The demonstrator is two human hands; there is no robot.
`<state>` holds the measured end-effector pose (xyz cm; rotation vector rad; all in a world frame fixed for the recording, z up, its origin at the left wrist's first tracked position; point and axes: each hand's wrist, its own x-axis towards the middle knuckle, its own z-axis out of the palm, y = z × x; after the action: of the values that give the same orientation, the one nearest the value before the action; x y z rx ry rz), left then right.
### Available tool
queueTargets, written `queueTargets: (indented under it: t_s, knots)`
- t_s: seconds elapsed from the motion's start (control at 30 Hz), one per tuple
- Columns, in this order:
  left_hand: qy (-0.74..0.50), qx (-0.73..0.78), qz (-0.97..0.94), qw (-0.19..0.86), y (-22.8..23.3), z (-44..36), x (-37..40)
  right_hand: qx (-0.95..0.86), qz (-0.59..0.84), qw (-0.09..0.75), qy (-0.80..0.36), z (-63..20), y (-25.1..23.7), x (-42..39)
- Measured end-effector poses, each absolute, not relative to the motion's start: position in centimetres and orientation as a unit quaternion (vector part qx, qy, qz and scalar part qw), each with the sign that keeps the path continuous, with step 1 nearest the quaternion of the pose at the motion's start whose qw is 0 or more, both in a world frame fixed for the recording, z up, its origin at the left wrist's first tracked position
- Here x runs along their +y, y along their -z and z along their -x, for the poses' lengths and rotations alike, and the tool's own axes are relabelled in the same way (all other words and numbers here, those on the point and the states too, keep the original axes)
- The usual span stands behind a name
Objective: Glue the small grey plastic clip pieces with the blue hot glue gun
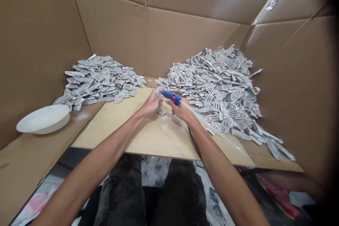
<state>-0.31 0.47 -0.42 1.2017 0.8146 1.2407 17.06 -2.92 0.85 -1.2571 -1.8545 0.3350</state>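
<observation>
While the left hand [151, 104] pinches a grey piece [158, 93] upright, the right hand [181, 110] apparently grips a blue tool [171, 96] beside it.

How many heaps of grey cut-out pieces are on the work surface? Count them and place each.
2: left heap behind the white bowl; larger right heap along the right cardboard wall.

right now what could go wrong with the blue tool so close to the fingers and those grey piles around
1. The blue glue-gun-like tool in the right hand points at the small grey cut-out piece pinched by the left hand; its tip may touch the fingers.
2. The large grey pile of pieces beside the right forearm could be knocked off the board.
3. The clear tube trailing across the tan board might snag loose pieces.
</observation>
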Motion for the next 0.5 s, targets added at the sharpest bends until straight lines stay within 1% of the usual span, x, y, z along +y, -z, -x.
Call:
queueTargets:
  t_s: [0.17,0.33,0.43,0.5]
  knots:
    - [-0.535,0.353,-0.542,0.543,0.9,0.6,0.4,-0.76,0.479,0.426,-0.106,-16.9,-1.0,-2.9]
    - [-0.541,0.364,-0.569,0.501,0.8,1.1,0.0,-0.784,0.463,0.407,-0.074,-16.5,-0.7,-2.8]
    - [-0.551,0.366,-0.554,0.507,0.5,0.9,0.0,-0.79,0.466,0.397,-0.026,-16.1,-0.4,-2.8]
    - [-0.561,0.373,-0.527,0.518,0.5,0.6,0.3,-0.784,0.468,0.407,0.018,-15.9,-0.3,-2.9]
